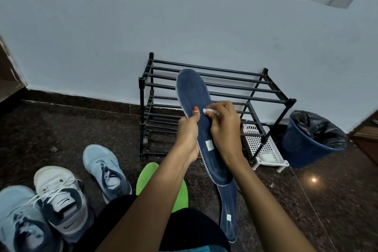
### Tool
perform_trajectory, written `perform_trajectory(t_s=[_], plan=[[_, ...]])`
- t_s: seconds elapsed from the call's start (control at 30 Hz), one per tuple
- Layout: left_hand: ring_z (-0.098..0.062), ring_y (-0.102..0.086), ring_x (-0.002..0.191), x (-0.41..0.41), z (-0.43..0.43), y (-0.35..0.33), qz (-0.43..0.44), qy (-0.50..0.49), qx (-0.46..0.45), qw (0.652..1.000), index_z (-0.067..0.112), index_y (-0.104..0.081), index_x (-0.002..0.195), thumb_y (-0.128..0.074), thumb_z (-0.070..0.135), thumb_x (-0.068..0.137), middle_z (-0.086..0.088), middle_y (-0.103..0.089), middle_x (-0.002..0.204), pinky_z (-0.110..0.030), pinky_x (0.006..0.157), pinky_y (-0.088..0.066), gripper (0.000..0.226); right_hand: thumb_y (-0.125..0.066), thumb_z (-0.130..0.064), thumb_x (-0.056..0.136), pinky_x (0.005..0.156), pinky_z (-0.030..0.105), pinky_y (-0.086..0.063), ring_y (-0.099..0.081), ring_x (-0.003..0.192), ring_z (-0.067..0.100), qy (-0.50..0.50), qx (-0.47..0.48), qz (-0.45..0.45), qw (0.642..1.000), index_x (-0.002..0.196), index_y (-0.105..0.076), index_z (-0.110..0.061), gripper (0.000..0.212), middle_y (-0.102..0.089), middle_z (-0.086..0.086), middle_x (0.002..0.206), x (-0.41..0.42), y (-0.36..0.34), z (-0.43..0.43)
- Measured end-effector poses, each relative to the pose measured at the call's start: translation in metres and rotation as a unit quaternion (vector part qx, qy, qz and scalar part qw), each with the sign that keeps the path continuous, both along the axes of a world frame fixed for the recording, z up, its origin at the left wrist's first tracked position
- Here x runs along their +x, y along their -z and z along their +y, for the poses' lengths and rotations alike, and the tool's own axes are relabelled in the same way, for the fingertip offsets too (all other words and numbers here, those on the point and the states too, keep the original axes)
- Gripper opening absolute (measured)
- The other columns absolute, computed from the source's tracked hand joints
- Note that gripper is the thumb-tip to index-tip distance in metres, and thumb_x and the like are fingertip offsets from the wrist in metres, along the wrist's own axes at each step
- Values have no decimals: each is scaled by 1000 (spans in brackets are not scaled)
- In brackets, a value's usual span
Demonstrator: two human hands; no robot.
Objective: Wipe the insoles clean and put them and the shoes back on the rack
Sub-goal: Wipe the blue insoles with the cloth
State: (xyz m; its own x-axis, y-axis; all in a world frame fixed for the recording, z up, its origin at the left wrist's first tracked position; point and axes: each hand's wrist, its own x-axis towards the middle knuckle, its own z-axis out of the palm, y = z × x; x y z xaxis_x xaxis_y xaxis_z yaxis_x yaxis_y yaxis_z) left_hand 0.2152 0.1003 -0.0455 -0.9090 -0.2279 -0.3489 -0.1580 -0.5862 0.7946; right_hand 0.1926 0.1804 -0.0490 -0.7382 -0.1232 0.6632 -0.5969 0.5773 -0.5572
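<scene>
My left hand [189, 129] grips a long dark blue insole [192, 92] by its left edge, thumb on top, holding it up in front of the black shoe rack [235, 88]. My right hand [224, 122] pinches a small white wipe [208, 111] against the middle of that insole. A second blue insole [229, 210] lies on the floor below it. Green insoles [147, 176] lie on the floor, partly hidden by my left arm. Two light blue sneakers [106, 170] [18, 215] and a white sneaker [61, 196] stand at the lower left.
The rack stands empty against the pale wall. A white perforated plastic tray [266, 149] lies under its right end. A blue bin with a black liner [311, 139] stands to the right. The floor is dark speckled stone.
</scene>
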Motion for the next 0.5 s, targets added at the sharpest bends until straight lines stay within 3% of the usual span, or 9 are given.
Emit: perform_trajectory(t_s=[0.1,0.33,0.43,0.5], plan=[[-23,-65,83,2,1,-1,26,16,-7,1000,6,-59,111,-48,27,96,-11,-68,95,-34,79,-52,28,-53,8,84,73,2,-34,-49,80,14,13,14,-25,999,87,-66,1,15,-49,3,86,-12,-8,1],[-24,-64,82,4,2,-4,26,15,1,1000,5,-57,114,-48,27,97,-13,-67,97,-34,76,-53,30,-51,7,86,71,1,-33,-46,79,14,12,49,-42,998,88,-65,3,15,-47,4,85,-18,-14,5],[-26,-64,88,3,-1,-4,23,3,15,1000,4,-58,116,-47,29,97,-15,-67,103,-37,83,-52,33,-50,5,84,72,11,-36,-50,80,20,-15,70,-26,997,86,-65,0,16,-52,7,84,-2,-1,5],[-25,-63,82,1,-4,-4,20,-1,21,1000,3,-58,115,-45,30,98,-13,-66,97,-35,81,-51,35,-47,3,82,73,18,-37,-52,81,24,-34,86,-28,995,86,-65,-1,20,-56,10,84,9,8,7]])
